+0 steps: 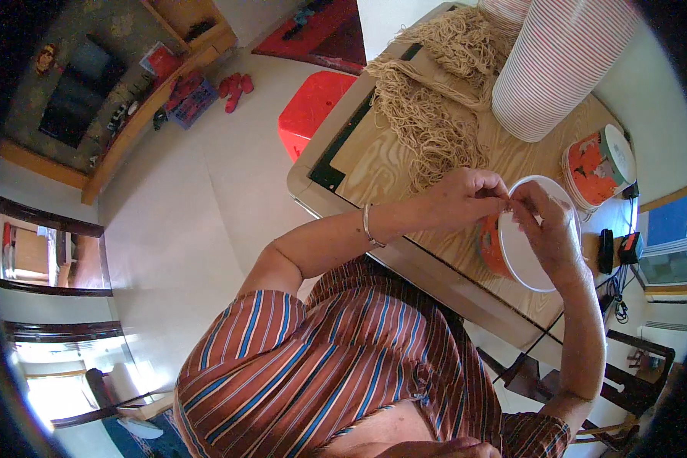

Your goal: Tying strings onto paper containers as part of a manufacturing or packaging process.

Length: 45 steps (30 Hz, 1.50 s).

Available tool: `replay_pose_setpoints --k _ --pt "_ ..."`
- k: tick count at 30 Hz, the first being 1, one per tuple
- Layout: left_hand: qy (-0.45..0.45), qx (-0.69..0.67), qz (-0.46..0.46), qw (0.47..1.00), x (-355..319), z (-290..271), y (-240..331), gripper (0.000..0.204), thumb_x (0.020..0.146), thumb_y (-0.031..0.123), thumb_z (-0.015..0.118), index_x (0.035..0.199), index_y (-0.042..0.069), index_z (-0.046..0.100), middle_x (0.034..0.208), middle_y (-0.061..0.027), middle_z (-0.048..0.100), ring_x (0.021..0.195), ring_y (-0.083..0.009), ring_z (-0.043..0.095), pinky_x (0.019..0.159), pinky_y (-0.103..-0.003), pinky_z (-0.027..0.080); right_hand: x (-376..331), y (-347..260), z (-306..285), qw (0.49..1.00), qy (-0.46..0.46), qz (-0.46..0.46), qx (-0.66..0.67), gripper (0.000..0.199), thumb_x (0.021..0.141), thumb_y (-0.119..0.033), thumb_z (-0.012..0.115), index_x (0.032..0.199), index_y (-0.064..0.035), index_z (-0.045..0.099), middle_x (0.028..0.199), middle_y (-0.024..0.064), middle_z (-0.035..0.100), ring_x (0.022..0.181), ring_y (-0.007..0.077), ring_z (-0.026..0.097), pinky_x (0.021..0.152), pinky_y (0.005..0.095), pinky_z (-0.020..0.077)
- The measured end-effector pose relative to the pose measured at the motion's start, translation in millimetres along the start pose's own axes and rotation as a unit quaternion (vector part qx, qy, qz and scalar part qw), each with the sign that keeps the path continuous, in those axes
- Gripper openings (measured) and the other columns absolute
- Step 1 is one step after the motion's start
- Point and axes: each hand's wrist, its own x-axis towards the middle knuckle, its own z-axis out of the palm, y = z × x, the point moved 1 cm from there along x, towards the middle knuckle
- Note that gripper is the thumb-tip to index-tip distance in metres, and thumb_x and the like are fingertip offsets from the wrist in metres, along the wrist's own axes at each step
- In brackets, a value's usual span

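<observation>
My left hand (466, 200) and my right hand (549, 225) meet over the near rim of a paper bucket (523, 256), white inside and orange outside. It stands tilted on the wooden tabletop (366, 172). Thumb and fingers of both hands are pinched together, almost touching. Whatever lies between the fingertips is too small to make out. A silver bangle circles my left wrist. Just beyond my left hand lies a heap of tan cord (443, 130) in loose loops. Part of the bucket's rim is hidden behind my right hand.
A tall nested stack of paper buckets (553, 72) rises at the back right. An orange and green bucket (599, 168) sits at the right table edge, near black adapters (605, 250) and cables. A red stool (313, 111) stands past the left table edge.
</observation>
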Motion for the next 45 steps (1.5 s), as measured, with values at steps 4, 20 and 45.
replay_pose_setpoints --k 4,20,45 --pt "0.012 0.011 0.003 1.0 -0.5 -0.7 -4.1 0.016 0.087 0.014 0.062 0.095 -0.001 0.064 0.08 -0.0029 0.064 0.071 -0.0084 0.056 0.066 -0.027 0.048 3.7 -7.8 -2.7 0.998 -0.044 0.049 -0.009 0.004 0.09 -0.006 0.055 0.091 -0.0022 0.055 0.073 0.0144 0.061 0.067 0.0293 0.062 0.061 0.0391 0.0473" --pt "-0.031 -0.115 -0.03 0.992 -0.1 -5.3 -14.6 0.012 0.089 0.013 0.065 0.096 0.003 0.062 0.085 0.0005 0.062 0.077 -0.0079 0.058 0.071 -0.024 0.049 6.7 3.9 -13.6 0.997 -0.045 0.065 0.018 0.011 0.087 -0.013 0.06 0.085 -0.0026 0.058 0.074 0.0121 0.059 0.065 0.0267 0.058 0.06 0.0377 0.0454" --pt "0.135 -0.032 0.049 0.989 -23.9 15.5 -15.2 0.019 0.088 0.014 0.064 0.104 0.005 0.062 0.087 -0.0033 0.058 0.079 -0.0106 0.057 0.071 -0.026 0.049 1.4 -1.1 -7.4 0.997 -0.027 0.063 0.03 0.01 0.087 -0.011 0.06 0.085 -0.0028 0.055 0.069 0.0096 0.056 0.058 0.0171 0.052 0.055 0.0322 0.0432"
